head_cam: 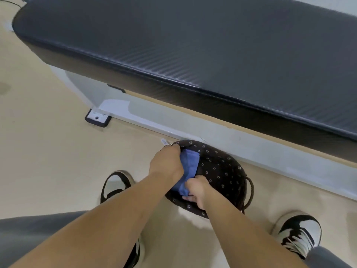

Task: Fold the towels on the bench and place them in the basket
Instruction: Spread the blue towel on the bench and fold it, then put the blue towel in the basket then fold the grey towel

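Arms are reaching down between a person's two feet toward the beige floor (38,151), seen from above. At far left the black-and-white left shoe (116,184) is standing well apart from its partner, leaving room for the body to lean in.

The left hand (167,163) is reaching over the far-left rim of the basket (222,167). Its grip is curling round the far end of a folded blue towel (190,161), apparently to stop the fold from springing open. The right hand (197,190) is taking the near end, its grip wrapping the cloth with fingertips tucked beneath, so the bundle seems to be going in flat rather than being dropped.

The towel is lying inside the basket against its left wall, low in the dark flower-print lining. Whether it is resting on the bottom cannot be told.

The basket is sitting on the floor just beside the white frame (173,120), seemingly to keep each towel's trip short, and its loop handle (251,190) is hanging free on the right. Further right the right shoe (299,233) is planted.

Above, the bench (193,45) is showing no towel on its dark padded top. That is suggesting the job is nearly done, though its right end is running out of view.
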Demonstrator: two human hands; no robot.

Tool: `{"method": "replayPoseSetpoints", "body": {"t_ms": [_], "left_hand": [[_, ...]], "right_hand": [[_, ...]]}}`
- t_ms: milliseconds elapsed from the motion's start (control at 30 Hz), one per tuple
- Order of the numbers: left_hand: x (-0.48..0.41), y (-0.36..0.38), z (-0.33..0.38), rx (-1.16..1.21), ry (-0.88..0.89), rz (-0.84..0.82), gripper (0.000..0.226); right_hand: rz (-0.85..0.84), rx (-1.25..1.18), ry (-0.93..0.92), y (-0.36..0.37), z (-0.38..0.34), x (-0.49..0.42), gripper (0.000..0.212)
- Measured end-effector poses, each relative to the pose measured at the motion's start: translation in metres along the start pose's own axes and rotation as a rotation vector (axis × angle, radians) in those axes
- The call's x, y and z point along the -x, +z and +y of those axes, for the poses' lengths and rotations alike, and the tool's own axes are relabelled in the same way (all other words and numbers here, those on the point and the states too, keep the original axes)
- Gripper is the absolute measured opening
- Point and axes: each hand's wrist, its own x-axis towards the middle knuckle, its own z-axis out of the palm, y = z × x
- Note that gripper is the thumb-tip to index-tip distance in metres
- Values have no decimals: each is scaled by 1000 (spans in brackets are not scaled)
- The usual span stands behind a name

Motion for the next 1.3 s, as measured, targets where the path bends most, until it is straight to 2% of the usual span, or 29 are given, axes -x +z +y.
{"method": "replayPoseSetpoints", "body": {"t_ms": [100, 167, 233, 267, 333, 433, 467, 533, 633, 733, 833, 933, 1000, 1067, 1133, 1200, 1300], "left_hand": [[3, 6, 0, -101, 108, -71, 28], [4, 12, -4, -149, 199, -78, 23], [4, 19, -9, -236, 286, -175, 26], [3, 23, -10, -300, 321, -234, 31], [2, 30, -12, -436, 367, -290, 43], [0, 45, -11, -559, 379, -266, 53], [-1, 51, -10, -562, 363, -268, 54], [-4, 62, -10, -540, 319, -304, 56], [-13, 68, -13, -495, 262, -357, 68], [-24, 63, -15, -468, 238, -406, 78], [-21, 55, -11, -460, 255, -462, 75], [-5, 37, 1, -414, 276, -418, 62], [6, 17, 17, -382, 282, -389, 51], [16, -6, 35, -354, 287, -373, 36], [30, -27, 53, -283, 312, -312, 31], [49, -46, 71, -204, 422, -201, 31], [87, -77, 103, -59, 558, -85, 26]], "right_hand": [[-20, 15, -25, 2, 4, -9, 51], [-46, 30, -32, 5, 4, -10, 60], [-80, 24, -41, 9, 4, -14, 57], [-78, 70, -63, 9, 3, -13, 48], [-56, 291, -139, 6, 1, -9, 29], [96, 815, -377, -9, -1, -11, 27], [157, 910, -417, -14, -1, -11, 28], [221, 932, -446, -25, -1, -11, 35], [184, 869, -473, -35, -5, -11, 49], [157, 817, -489, -42, -9, -5, 38], [84, 856, -467, -51, -15, 15, 32], [1, 1030, -440, -60, -29, 48, 33], [39, 1126, -457, -69, -40, 72, 22], [76, 1188, -492, -75, -52, 101, 23], [88, 1255, -514, -82, -64, 136, 18], [110, 1303, -514, -92, -74, 174, 30], [185, 1348, -560, -110, -81, 229, 30]]}}
